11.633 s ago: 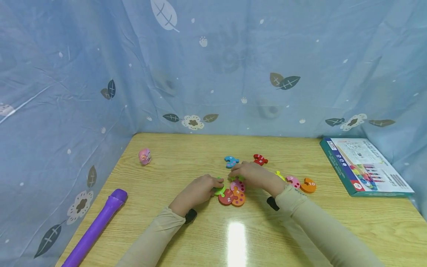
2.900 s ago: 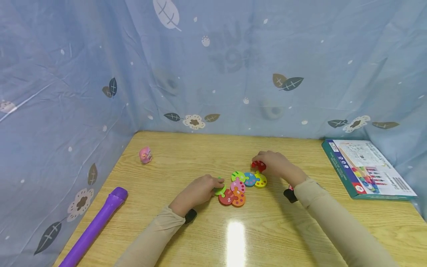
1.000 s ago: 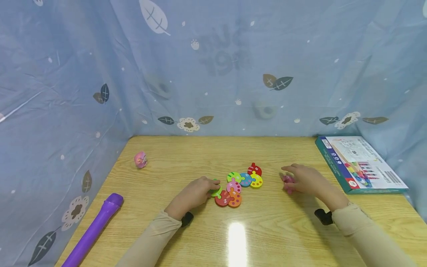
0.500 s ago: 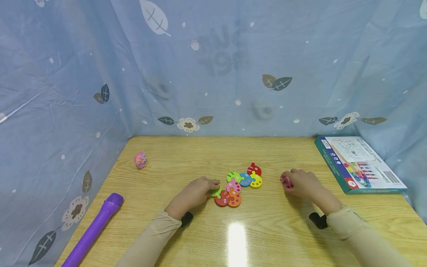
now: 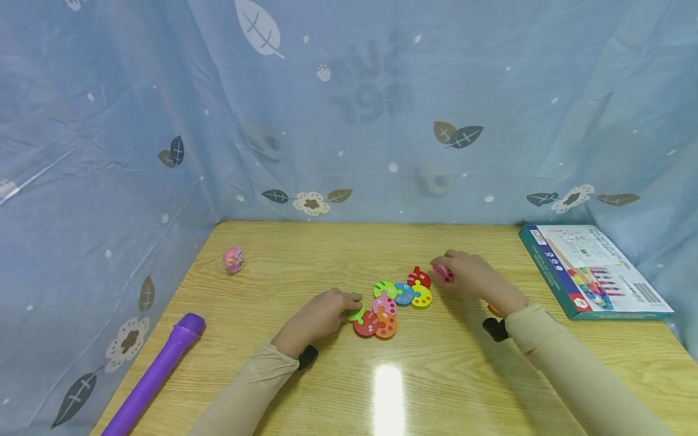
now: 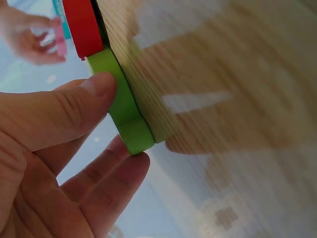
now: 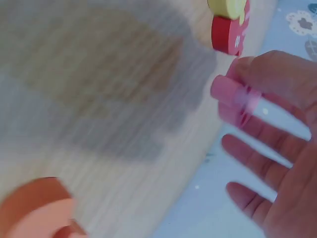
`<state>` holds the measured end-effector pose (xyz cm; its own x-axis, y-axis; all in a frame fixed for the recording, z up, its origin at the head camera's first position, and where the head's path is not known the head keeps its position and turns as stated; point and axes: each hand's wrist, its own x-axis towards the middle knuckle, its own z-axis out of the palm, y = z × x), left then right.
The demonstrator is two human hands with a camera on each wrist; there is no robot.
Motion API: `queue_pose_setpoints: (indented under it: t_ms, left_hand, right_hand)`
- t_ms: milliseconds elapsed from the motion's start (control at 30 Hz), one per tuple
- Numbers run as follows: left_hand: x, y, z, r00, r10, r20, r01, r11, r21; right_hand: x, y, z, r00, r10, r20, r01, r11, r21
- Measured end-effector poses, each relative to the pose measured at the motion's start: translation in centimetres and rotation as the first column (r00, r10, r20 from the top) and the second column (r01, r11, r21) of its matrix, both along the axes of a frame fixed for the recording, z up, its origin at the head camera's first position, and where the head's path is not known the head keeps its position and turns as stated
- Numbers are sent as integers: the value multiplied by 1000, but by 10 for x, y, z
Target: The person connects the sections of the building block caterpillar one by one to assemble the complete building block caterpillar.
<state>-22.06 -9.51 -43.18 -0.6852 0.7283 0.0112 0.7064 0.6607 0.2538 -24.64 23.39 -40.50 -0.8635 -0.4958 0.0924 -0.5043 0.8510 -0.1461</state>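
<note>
My left hand pinches a light green puzzle piece between thumb and fingers, on the tabletop at the near-left end of a joined chain. From there run the red 2, orange 3, pink 4, another green piece, blue, yellow and the red 8. My right hand pinches a pink puzzle piece just right of the red 8, apart from it. An orange piece lies loose, mostly hidden by the right wrist in the head view.
A purple toy microphone lies along the table's left edge. At the back left sits a small pink figure. A flat boxed set lies at the back right. Blue curtain hangs behind and beside the wooden table.
Blue, yellow and red pieces, earlier loose, have joined the chain. The right hand has picked up the pink piece on the right and carried it left towards the red 8. The left hand stays put.
</note>
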Motion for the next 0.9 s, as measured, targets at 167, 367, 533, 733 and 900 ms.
queue_pose_setpoints:
  t_ms: [167, 367, 533, 733, 900]
  left_hand:
    - [-1, 1, -2, 1000, 4, 6, -4, 1000, -10]
    - [0, 1, 0, 1000, 11, 21, -11, 1000, -12]
    - [-1, 1, 1, 1000, 11, 16, -11, 1000, -15]
    - [-1, 1, 0, 1000, 14, 12, -14, 1000, -24]
    - [-1, 0, 0, 1000, 13, 12, -13, 1000, -18]
  right_hand:
    - [-22, -11, -4, 993, 112, -42, -113, 993, -37]
    - [-34, -23, -4, 982, 186, -42, -186, 983, 0]
    - [-38, -29, -2, 985, 171, 32, -172, 983, 63]
    - [-42, -31, -3, 985, 142, 96, -151, 983, 101]
    - [-45, -30, -7, 983, 166, 75, -175, 975, 140]
